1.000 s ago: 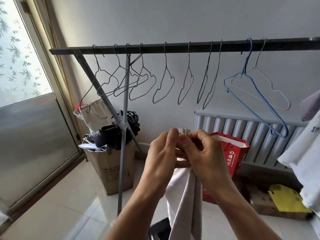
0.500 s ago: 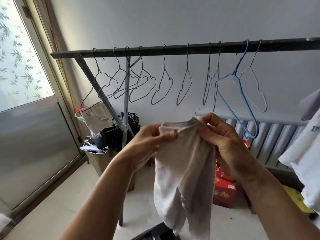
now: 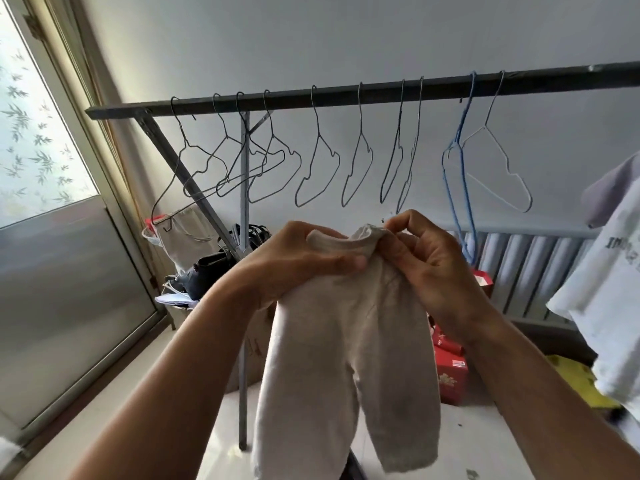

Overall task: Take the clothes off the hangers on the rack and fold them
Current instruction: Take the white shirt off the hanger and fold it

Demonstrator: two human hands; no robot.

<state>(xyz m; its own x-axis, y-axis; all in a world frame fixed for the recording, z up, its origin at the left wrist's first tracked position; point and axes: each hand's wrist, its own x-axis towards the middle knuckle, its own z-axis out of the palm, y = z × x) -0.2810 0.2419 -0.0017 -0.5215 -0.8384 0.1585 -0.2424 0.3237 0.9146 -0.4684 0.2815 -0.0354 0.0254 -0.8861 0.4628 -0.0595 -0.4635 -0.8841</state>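
Observation:
A small pair of beige trousers (image 3: 349, 368) hangs in front of me by its waistband, both legs dangling. My left hand (image 3: 294, 261) grips the left side of the waistband. The right side is pinched by my right hand (image 3: 426, 265). Behind them runs the dark rack bar (image 3: 346, 93) with several bare wire hangers (image 3: 315, 168), a blue hanger (image 3: 457, 174) and a white hanger (image 3: 498, 168). A white printed garment (image 3: 609, 299) hangs at the far right edge.
A cardboard box (image 3: 256, 344) with dark shoes and bags sits behind the rack's upright pole (image 3: 243, 306). A red gift bag (image 3: 450, 372) and a yellow item (image 3: 571, 379) lie below the radiator (image 3: 526, 271). A glass door (image 3: 52, 202) is at left.
My hands have spread apart and opened the bunched cloth into a pair of trousers held by the waistband. The blue and white hangers have swung on the bar.

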